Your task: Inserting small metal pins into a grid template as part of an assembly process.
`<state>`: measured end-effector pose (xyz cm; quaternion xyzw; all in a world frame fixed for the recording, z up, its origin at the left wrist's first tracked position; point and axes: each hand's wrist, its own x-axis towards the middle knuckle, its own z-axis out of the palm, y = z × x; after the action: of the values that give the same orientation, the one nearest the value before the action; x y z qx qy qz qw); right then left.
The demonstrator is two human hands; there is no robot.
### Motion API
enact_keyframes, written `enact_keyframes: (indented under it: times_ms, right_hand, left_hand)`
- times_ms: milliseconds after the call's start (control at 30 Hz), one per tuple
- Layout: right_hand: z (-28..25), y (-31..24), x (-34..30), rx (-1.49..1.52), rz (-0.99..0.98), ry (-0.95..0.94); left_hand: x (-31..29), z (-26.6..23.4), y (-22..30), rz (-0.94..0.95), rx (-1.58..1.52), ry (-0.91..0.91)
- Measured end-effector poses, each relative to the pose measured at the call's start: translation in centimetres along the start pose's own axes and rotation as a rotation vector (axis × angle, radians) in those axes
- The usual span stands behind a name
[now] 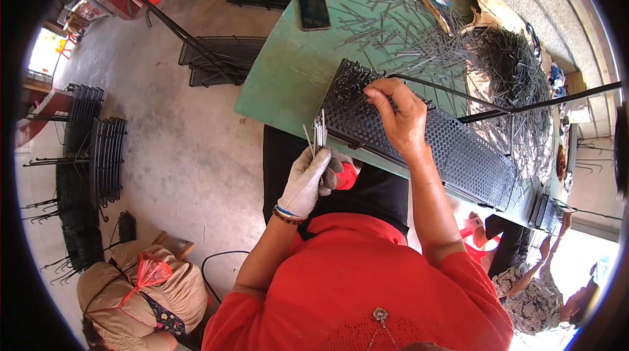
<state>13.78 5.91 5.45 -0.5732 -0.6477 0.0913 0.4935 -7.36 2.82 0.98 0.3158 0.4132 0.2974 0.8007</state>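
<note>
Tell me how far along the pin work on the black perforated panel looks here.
Done: cannot tell; no pins visibly stand in the black perforated metal panel. In hand: the gloved left hand grips a small bundle of thin grey metal pins; the bare right hand pinches at the panel's upper left area. Left: a large scatter of loose grey pins covers the green table, so plenty seems to remain.

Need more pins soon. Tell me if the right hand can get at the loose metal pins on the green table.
Probably yes: the right hand rests on the perforated black panel, and the pins lie openly just beyond it.
</note>
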Motion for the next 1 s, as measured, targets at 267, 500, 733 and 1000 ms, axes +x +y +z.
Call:
enact_keyframes:
  times_ms: [267,500,733,1000]
  right_hand:
    - [-0.4,-0.1,0.3,-0.028,-0.15,-0.067]
    - [0.1,-0.1,-0.4,-0.011,-0.124,-0.013]
    - [0.1,0.1,-0.6,0.004,-0.036,0.004]
    - [0.2,0.7,-1.0,0.052,-0.006,0.005]
  left_hand:
    - [-0.1,0.0,0.0,-0.016,0.001,0.009]
    - [0.0,-0.1,-0.2,-0.004,0.027,0.012]
    - [0.1,-0.2,-0.3,0.0,0.027,0.024]
    - [0.0,-0.3,-0.2,-0.025,0.015,0.01]
